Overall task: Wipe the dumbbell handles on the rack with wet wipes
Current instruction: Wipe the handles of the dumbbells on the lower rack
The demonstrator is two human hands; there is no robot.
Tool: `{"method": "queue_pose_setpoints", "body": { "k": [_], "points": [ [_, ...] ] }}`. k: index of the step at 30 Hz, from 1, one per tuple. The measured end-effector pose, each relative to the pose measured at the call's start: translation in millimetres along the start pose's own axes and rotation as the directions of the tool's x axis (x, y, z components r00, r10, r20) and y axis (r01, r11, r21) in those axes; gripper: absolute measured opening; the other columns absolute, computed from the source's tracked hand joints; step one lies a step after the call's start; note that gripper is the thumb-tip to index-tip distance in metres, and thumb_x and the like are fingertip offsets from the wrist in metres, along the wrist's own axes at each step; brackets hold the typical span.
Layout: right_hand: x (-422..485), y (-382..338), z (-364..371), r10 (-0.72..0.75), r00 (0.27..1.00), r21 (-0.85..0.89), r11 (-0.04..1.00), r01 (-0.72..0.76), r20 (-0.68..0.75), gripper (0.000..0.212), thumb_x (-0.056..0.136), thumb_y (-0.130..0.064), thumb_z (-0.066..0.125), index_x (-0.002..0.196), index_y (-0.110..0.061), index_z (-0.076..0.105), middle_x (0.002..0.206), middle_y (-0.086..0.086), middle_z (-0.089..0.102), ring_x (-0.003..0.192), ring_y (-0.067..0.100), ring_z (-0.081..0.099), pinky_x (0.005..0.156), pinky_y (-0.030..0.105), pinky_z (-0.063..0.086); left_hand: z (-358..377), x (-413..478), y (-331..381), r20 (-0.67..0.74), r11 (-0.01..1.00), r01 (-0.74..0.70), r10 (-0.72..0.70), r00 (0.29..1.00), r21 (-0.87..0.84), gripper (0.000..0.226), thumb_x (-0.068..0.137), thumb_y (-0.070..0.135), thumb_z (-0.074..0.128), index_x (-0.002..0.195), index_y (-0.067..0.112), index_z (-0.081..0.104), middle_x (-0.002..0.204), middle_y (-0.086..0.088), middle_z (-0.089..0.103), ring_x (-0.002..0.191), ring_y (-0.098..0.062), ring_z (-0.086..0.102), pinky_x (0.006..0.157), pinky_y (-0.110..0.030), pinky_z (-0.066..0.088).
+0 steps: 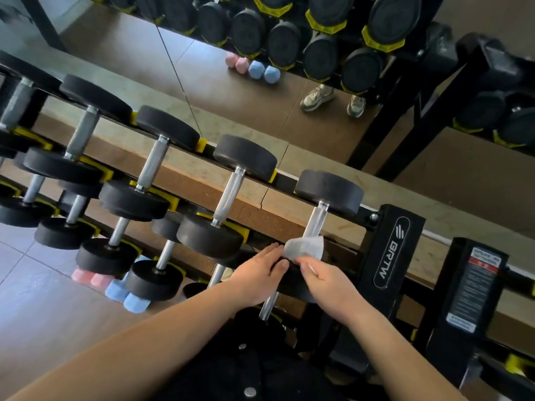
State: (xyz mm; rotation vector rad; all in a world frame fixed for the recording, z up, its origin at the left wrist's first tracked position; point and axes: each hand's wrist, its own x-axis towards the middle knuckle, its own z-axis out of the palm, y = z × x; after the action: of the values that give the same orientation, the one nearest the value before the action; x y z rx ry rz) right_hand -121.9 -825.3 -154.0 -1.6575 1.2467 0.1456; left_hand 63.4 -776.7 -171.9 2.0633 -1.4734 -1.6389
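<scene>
- The right hand (327, 282) pinches the wet wipe (304, 248) between thumb and fingertips; the left hand (257, 273) lies just beside it, fingers straight, resting on the near head (291, 274) of the dumbbell and gripping nothing
- Keep the left hand pressed on that head; this should stop the dumbbell from rolling in its cradle while the wipe is worked
- The wipe sits bunched at the lower end of the handle (316, 222), against the near head; whether it passes fully round the bar cannot be seen
- Fold the wipe round the whole bar before moving it, so that the underside is covered as well as the top
- Draw the wipe along the bar toward the far head (328, 189) with a slight twist; the fine texture probably holds grime and calls for firm contact
- The handle is a bright metal bar with a finely textured surface, set between two round black heads
- This dumbbell occupies the right end of the top tier of the rack (390, 250), just beside the end plate
- Similar handles (228, 195) lie further left on the same tier and below; their condition cannot be judged
</scene>
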Motion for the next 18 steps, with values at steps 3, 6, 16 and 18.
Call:
{"method": "queue_pose_setpoints", "body": {
  "k": [3,6,16,18],
  "points": [
    [-6.7,-13.8,-28.1,-0.061,0.996,0.119,0.991,0.068,-0.06,0.03,0.111,-0.036,0.039,0.128,-0.037,0.063,0.125,-0.021,0.064,0.121,-0.007,0.054,0.099,0.017,0.04,-9.5,-7.5,10.4,-0.102,0.996,-0.084,0.084,0.991,0.008,0.061,0.104,0.038,0.057,0.16,0.032,0.033,0.167,0.01,0.03,0.149,-0.01,0.034,0.123,-0.033,0.031],
    [-14.8,-29.8,-53.3,-0.122,0.992,0.186,0.975,0.125,-0.026,0.029,0.111,-0.035,0.04,0.121,-0.039,0.068,0.119,-0.024,0.067,0.112,-0.016,0.054,0.09,0.011,0.038,-20.5,-16.0,29.6,-0.144,0.974,-0.226,0.224,0.964,0.0,0.08,0.092,0.029,0.074,0.159,0.039,0.031,0.16,0.018,0.038,0.143,-0.002,0.037,0.119,-0.03,0.034],
    [9.7,-0.7,-67.4,-0.004,0.98,0.329,0.942,0.07,-0.198,0.02,0.107,-0.031,0.053,0.11,-0.023,0.071,0.093,0.002,0.076,0.082,0.017,0.076,0.081,0.036,0.063,-38.8,-16.9,25.1,-0.108,0.658,-0.072,-0.014,0.994,-0.749,0.027,0.092,0.023,0.076,0.118,0.016,0.073,0.113,-0.005,0.077,0.11,-0.024,0.072,0.102,-0.049,0.056],
    [13.9,0.2,-67.5,0.014,0.955,0.297,0.952,0.079,-0.297,0.015,0.106,-0.031,0.056,0.107,-0.025,0.069,0.089,0.0,0.075,0.074,0.016,0.074,0.076,0.032,0.062,-43.3,-16.6,29.6,-0.109,0.623,-0.053,-0.051,0.993,-0.78,0.023,0.099,0.024,0.067,0.119,0.016,0.073,0.113,-0.006,0.077,0.11,-0.025,0.072,0.1,-0.046,0.058]
  ]
}}
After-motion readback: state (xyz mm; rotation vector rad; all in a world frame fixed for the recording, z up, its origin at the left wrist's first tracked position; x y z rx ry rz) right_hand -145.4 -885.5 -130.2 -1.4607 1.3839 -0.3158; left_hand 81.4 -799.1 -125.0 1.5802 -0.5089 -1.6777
